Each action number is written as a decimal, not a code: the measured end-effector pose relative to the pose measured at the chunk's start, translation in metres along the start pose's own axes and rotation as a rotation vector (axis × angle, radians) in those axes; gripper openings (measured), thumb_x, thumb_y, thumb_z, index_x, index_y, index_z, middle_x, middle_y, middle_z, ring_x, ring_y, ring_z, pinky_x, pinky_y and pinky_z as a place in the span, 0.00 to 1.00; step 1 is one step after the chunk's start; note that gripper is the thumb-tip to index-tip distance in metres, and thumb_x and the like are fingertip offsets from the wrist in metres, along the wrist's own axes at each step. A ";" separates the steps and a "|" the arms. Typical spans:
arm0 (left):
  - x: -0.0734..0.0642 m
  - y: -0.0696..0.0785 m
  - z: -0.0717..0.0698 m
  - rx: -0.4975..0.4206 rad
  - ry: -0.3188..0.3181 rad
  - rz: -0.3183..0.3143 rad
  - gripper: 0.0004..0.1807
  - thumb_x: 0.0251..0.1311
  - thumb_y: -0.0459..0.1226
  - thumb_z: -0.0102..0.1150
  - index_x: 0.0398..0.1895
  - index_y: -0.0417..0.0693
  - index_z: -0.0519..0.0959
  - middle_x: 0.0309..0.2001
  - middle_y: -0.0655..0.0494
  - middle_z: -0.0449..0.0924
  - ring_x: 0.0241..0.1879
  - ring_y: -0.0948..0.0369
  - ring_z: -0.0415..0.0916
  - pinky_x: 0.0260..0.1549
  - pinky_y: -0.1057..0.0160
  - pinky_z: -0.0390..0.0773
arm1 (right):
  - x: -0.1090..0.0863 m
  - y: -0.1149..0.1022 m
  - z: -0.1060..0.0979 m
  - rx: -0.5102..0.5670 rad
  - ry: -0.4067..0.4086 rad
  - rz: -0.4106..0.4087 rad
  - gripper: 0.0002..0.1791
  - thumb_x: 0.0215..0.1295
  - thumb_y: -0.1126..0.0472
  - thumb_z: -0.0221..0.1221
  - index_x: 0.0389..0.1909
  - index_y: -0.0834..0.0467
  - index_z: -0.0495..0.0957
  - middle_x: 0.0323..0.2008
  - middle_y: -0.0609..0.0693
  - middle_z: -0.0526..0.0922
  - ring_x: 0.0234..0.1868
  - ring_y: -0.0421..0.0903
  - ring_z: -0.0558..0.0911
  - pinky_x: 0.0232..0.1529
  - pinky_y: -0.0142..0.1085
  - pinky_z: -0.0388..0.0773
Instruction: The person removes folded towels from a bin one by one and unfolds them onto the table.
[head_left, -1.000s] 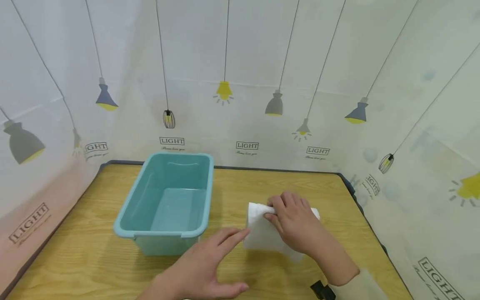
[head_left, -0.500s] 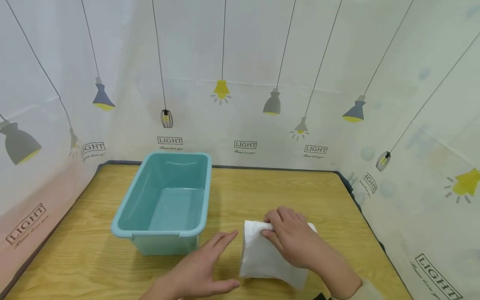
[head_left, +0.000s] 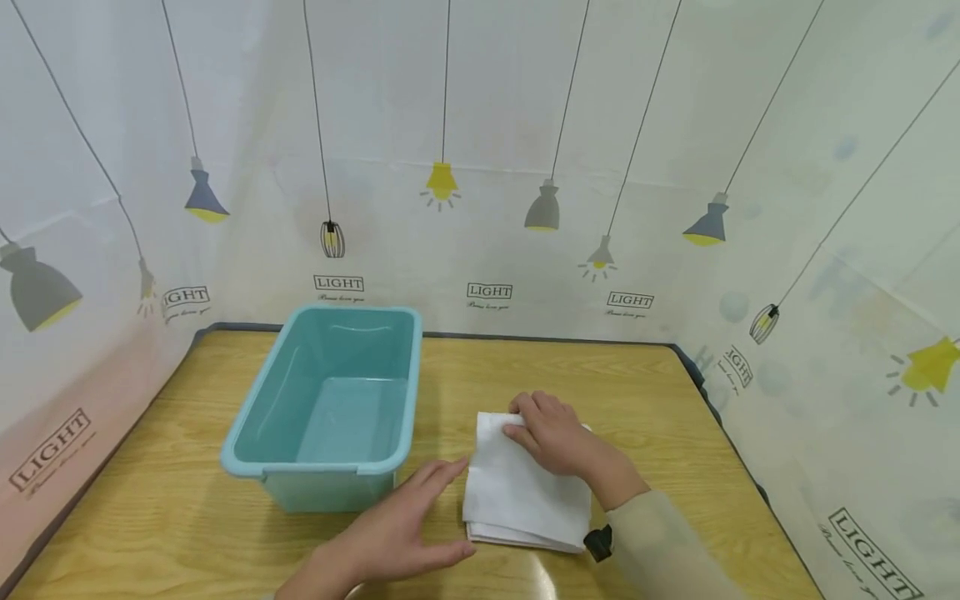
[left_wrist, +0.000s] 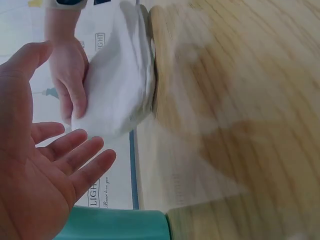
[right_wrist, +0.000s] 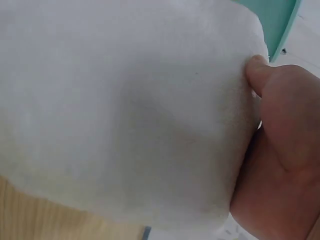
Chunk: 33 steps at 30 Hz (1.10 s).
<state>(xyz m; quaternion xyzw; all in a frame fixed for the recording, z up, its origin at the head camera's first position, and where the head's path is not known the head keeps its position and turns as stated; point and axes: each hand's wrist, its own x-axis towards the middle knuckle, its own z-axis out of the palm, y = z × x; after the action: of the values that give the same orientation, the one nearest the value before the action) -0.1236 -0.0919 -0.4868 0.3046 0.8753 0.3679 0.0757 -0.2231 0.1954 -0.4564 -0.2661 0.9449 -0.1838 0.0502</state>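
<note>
A folded white cloth (head_left: 517, 492) lies on the wooden table (head_left: 180, 517), right of a teal plastic bin (head_left: 255, 454). My right hand (head_left: 551, 433) grips the cloth's far edge, thumb under the fold and fingers over it; the right wrist view shows the thumb against the white cloth (right_wrist: 130, 110). My left hand (head_left: 405, 529) lies flat and spread just left of the cloth, fingertips near its edge, holding nothing. In the left wrist view, the left hand (left_wrist: 45, 170) is open beside the cloth (left_wrist: 117, 90).
The teal bin stands empty at the table's left centre. A white curtain with lamp prints (head_left: 487, 167) walls in the table at the back and both sides. The table's dark edge (head_left: 720, 400) runs along the right.
My right hand has drawn the cloth's upper edge toward me and left, and the cloth now lies flatter as a folded stack. The left hand has stayed flat beside it.
</note>
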 end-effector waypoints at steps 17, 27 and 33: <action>0.012 -0.013 0.009 -0.096 -0.031 -0.079 0.46 0.73 0.64 0.64 0.86 0.52 0.65 0.72 0.53 0.72 0.68 0.53 0.76 0.67 0.45 0.81 | 0.027 0.018 0.024 0.013 -0.054 0.092 0.26 0.80 0.47 0.66 0.69 0.55 0.76 0.65 0.56 0.79 0.71 0.59 0.76 0.74 0.63 0.66; 0.014 -0.014 0.010 -0.117 -0.032 -0.064 0.43 0.75 0.57 0.66 0.85 0.49 0.66 0.69 0.53 0.73 0.64 0.54 0.77 0.63 0.48 0.82 | 0.000 0.032 0.013 0.077 0.005 0.032 0.26 0.81 0.49 0.65 0.72 0.54 0.76 0.67 0.55 0.79 0.69 0.58 0.79 0.74 0.62 0.70; 0.014 -0.014 0.011 -0.120 -0.034 -0.068 0.42 0.76 0.58 0.66 0.85 0.51 0.66 0.69 0.54 0.74 0.64 0.54 0.77 0.64 0.50 0.82 | -0.037 0.041 0.001 0.184 -0.001 0.025 0.23 0.82 0.49 0.63 0.70 0.55 0.78 0.63 0.54 0.79 0.59 0.52 0.80 0.62 0.55 0.81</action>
<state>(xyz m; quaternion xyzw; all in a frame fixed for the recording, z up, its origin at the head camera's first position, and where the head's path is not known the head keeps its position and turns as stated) -0.1374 -0.0843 -0.5033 0.2758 0.8601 0.4118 0.1211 -0.2111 0.2473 -0.4728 -0.2486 0.9273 -0.2689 0.0774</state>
